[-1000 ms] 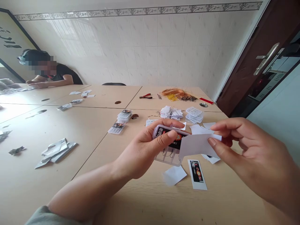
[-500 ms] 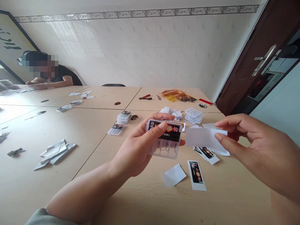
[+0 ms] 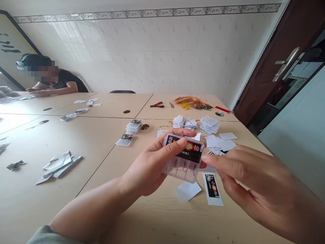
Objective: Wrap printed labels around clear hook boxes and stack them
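A clear plastic fish-hook box (image 3: 183, 162) with a black printed label on its upper half is gripped by my left hand (image 3: 154, 164), the thumb lying across the label. Dark fish hooks (image 3: 185, 166) show through its lower compartments. My right hand (image 3: 256, 183) holds nothing I can see; its stretched index finger reaches the box's right edge, and the other fingers are partly hidden. Below the hands lie a blank white paper (image 3: 188, 191) and a strip with a black label (image 3: 213, 189). More white papers (image 3: 220, 143) lie behind my right hand.
Stacked labelled boxes (image 3: 133, 127) stand left of my hands. Farther back are red-handled pliers (image 3: 157, 105), a bundle of orange line (image 3: 191, 101), card piles (image 3: 186, 122) and more clear boxes (image 3: 209, 124). Foil-like packets (image 3: 59, 164) lie left. A person (image 3: 50, 79) sits at the far left.
My right hand has let go of the white paper, which now lies among the other papers, and has moved left and down to the box. The box has shifted slightly right and down.
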Available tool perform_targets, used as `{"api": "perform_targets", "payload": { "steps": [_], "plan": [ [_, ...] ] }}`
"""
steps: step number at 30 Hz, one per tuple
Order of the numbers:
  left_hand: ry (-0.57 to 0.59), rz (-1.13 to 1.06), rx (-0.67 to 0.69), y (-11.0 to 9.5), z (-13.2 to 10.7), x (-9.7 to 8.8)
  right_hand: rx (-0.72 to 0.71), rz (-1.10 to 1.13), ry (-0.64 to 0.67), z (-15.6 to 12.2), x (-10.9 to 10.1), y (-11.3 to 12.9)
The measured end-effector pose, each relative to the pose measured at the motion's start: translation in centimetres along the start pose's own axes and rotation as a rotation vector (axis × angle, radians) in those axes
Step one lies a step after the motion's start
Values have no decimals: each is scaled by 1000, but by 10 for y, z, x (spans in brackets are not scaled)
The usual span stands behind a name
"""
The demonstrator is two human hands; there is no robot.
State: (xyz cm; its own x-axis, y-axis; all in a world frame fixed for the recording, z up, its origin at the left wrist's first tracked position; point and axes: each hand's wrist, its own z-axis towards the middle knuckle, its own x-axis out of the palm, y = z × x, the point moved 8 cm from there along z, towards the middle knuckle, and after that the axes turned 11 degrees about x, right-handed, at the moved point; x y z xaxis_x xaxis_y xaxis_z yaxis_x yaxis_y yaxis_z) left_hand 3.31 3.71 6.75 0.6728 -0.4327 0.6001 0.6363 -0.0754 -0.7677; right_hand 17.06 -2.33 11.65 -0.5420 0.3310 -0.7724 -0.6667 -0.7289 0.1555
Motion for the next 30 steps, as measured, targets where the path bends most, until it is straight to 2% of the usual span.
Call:
{"api": "perform_targets", "payload": {
  "steps": [5,9,12,14,16,19,22,25,27,30],
  "plan": [
    [-2,-14,7,-1,-1,3,-10,-21,28,1,4,2],
    [0,-6,-14,1,-1,2,41,-94,49,-1,2,0],
    [-17,3,-82,11,-2,-1,92,-116,21,-4,-5,-8],
    [-85,72,-165,21,-6,-11,150,-106,1,-8,-6,-18],
    [-197,195,-242,29,-14,-32,193,-77,-10,-15,0,-30],
    [-341,360,-254,26,-30,-73,160,-55,-27,-31,18,-41],
    [-479,547,-200,7,-46,-121,202,-15,23,-50,41,-52],
    [-583,742,-173,-15,-56,-164,342,61,125,-66,61,-68],
    [-638,868,-165,-30,-57,-185,436,106,178,-73,69,-79],
    [-725,1054,-138,-55,-51,-207,538,161,246,-77,78,-92]
  ]
}}
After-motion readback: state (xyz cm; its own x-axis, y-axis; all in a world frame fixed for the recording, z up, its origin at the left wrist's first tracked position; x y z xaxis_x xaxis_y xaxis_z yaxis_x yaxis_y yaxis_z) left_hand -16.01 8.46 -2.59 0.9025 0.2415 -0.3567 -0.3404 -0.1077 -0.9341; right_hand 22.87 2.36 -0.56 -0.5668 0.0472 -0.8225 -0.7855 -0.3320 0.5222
